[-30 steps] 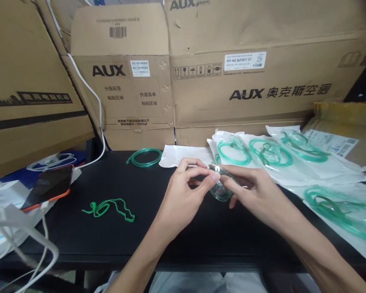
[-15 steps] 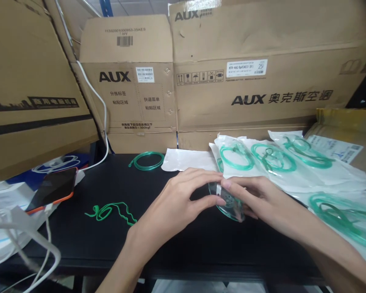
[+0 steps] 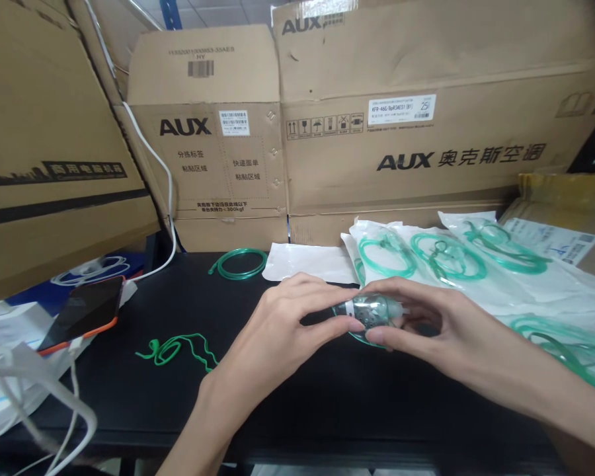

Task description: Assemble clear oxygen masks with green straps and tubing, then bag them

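Note:
A clear, green-tinted oxygen mask [image 3: 371, 309] is held between my two hands above the black table [image 3: 287, 403]. My left hand [image 3: 300, 314] pinches its left end, near a white strip, between thumb and fingers. On the other side, my right hand [image 3: 421, 317] grips it with the thumb at the lower edge and the fingers over the top. A pale connector pokes out toward my right palm. To the left lies a loose green elastic strap [image 3: 178, 344]. Farther back is a coil of green tubing [image 3: 238, 263], beside a flat white pouch [image 3: 310, 261].
Several packed pouches with green tubing [image 3: 446, 258] lie at the right. Large cardboard boxes [image 3: 337, 165] stand along the back. At the left are a phone [image 3: 86, 311] with an orange edge, white cables [image 3: 171, 218] and a white adapter [image 3: 17, 327].
My right hand has shifted its hold, the thumb moving from the mask's top to its lower edge. The mask has turned, and its pale connector now shows. My left hand keeps its pinch.

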Demonstrator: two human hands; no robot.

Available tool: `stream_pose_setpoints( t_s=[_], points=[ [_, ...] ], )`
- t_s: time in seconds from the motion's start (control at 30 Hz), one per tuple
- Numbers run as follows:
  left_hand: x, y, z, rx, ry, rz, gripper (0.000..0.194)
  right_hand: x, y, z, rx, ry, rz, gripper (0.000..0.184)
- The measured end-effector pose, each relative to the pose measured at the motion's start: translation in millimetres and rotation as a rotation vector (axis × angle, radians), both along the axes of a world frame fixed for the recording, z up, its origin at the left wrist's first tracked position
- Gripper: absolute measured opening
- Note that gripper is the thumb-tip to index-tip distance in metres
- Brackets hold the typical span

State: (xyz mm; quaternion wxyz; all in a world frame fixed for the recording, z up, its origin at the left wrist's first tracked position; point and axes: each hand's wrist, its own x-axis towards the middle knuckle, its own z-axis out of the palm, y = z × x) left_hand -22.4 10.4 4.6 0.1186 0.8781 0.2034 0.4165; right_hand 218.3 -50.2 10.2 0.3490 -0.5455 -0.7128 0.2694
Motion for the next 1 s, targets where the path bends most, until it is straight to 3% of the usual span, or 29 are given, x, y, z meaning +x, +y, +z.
stream_pose_setpoints(
  t_s=[0.17, 0.37, 0.57, 0.67, 0.8, 0.9, 1.0],
  points=[
    [-1, 4, -2.4, 0.032, 0.021, -0.044, 0.036, 0, 1, 1.2, -0.036, -0.02, -0.026, 0.049],
    [-1, 2, -0.7, 0.012, 0.04, 0.003, 0.032, 0, 5, -10.4, -0.035, -0.136, -0.045, 0.047],
    [-24, -4, 8.0, -0.044, 0.152, 0.034, 0.008, 3, 15, -26.6, 0.077, -0.315, -0.057, 0.04],
    [-46, -11, -4.8, -0.112, 0.325, 0.094, 0.005, 3, 16, -38.3, 0.04, -0.364, -0.033, 0.04],
    [-74, -25, -35.6, -0.175, 0.464, 0.213, 0.007, -7, 16, -50.3, 0.004, -0.385, 0.013, 0.041],
    [-88, -34, -52.8, -0.164, 0.429, 0.253, 0.006, -25, 23, -48.0, 0.073, -0.428, 0.093, 0.043],
    [-96, -38, -60.4, -0.142, 0.386, 0.266, 0.009, -52, 38, -37.3, 0.157, -0.462, 0.181, 0.042]
  ],
)
